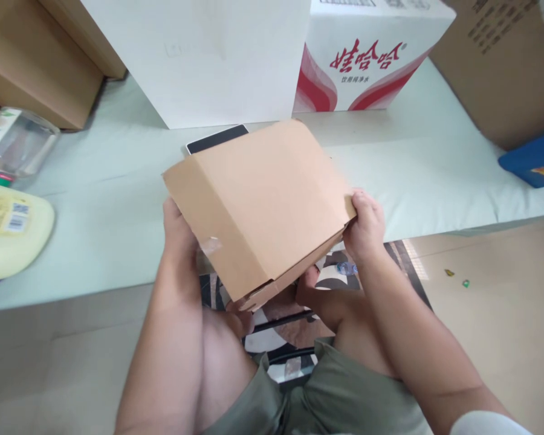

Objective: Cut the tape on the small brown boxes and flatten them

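A brown cardboard box (272,193) is held tilted between my two hands, above my lap and the front edge of the green-covered surface. A flap with a bit of clear tape runs down its left side. My left hand (178,223) grips the left edge, with most of its fingers hidden behind the cardboard. At the right corner my right hand (366,223) is closed, its thumb and fingers pinching the edge. Just behind the box lies a flat dark panel with a white rim (217,140), partly covered by it.
A tall white box (208,60) and a white carton with red print (353,66) stand at the back. Brown cartons (36,66) are at the left, near a clear plastic container (22,142) and a pale yellow bottle (16,229). A blue object (532,158) lies at the right.
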The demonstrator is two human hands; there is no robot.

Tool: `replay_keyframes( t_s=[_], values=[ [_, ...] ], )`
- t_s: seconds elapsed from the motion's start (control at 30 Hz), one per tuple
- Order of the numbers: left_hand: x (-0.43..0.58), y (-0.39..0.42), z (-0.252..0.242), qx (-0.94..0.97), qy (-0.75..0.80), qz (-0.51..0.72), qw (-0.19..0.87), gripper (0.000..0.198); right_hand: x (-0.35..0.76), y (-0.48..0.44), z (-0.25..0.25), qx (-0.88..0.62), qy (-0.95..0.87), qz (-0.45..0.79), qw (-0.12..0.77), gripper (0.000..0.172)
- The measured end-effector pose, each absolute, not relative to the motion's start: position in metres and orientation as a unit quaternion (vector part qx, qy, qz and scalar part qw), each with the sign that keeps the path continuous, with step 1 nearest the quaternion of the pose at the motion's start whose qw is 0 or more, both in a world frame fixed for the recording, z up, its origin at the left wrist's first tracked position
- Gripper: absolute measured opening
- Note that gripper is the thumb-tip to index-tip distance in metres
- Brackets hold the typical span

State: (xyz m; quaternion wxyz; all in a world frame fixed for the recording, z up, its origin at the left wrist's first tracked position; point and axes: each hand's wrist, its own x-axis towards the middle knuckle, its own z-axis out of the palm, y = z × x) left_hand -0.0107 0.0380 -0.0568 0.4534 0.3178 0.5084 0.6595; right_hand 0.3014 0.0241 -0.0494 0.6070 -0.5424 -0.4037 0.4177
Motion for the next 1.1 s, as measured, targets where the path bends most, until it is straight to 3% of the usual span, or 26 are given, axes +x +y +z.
replay_keyframes(
  t_s=[0.1,0.27,0.43,0.57,0.63,0.9,1.0,1.1],
  values=[
    [-0.001,0.037,-0.045,0.283,0.511,0.681,0.441,0.028,0.303,0.023,-0.048,-0.584,-0.433,0.405,0.555,0.042],
    [-0.003,0.039,-0.045,0.233,0.465,0.669,0.531,0.037,0.301,0.024,-0.043,-0.608,-0.53,0.317,0.498,0.022],
    [-0.008,0.043,-0.05,0.215,0.501,0.629,0.554,0.03,0.3,0.026,-0.042,-0.612,-0.508,0.4,0.455,0.033],
    [-0.001,0.043,-0.044,0.234,0.461,0.655,0.551,0.067,0.298,0.026,-0.044,-0.656,-0.481,0.411,0.412,0.036],
    [0.003,0.04,-0.043,0.264,0.463,0.66,0.529,0.074,0.297,0.026,-0.045,-0.665,-0.491,0.39,0.405,0.035],
    [-0.008,0.043,-0.056,0.266,0.473,0.706,0.455,0.046,0.306,0.033,-0.045,-0.643,-0.432,0.398,0.492,0.039],
    [-0.016,0.052,-0.064,0.197,0.477,0.726,0.455,0.035,0.306,0.032,-0.046,-0.561,-0.426,0.484,0.519,0.05],
    [-0.013,0.055,-0.064,0.139,0.487,0.722,0.471,0.03,0.296,0.026,-0.05,-0.511,-0.434,0.575,0.469,0.055]
  ],
)
